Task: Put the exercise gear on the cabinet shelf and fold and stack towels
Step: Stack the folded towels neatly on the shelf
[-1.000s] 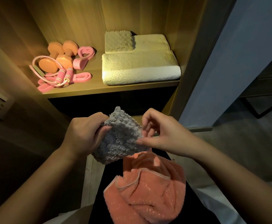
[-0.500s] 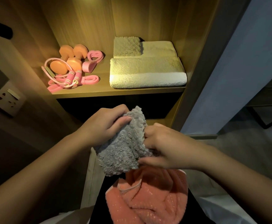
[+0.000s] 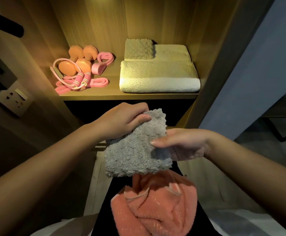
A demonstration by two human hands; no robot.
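Note:
A fluffy grey towel hangs folded between both hands below the shelf. My left hand grips its upper edge; my right hand pinches its right side. A crumpled coral towel lies on my lap beneath. On the lit cabinet shelf, a large cream towel lies folded at right, with a second cream towel and a small beige cloth behind it. Orange dumbbells, a pink jump rope and a pink resistance band sit at left.
Wooden cabinet side walls frame the shelf. A wall socket is at left. A grey wall panel stands at right, with dark furniture beyond. A dark compartment lies under the shelf.
The grey towel has been folded over and now hangs flatter and lower. My left hand rose toward the shelf edge; my right hand shifted to pinch the right side.

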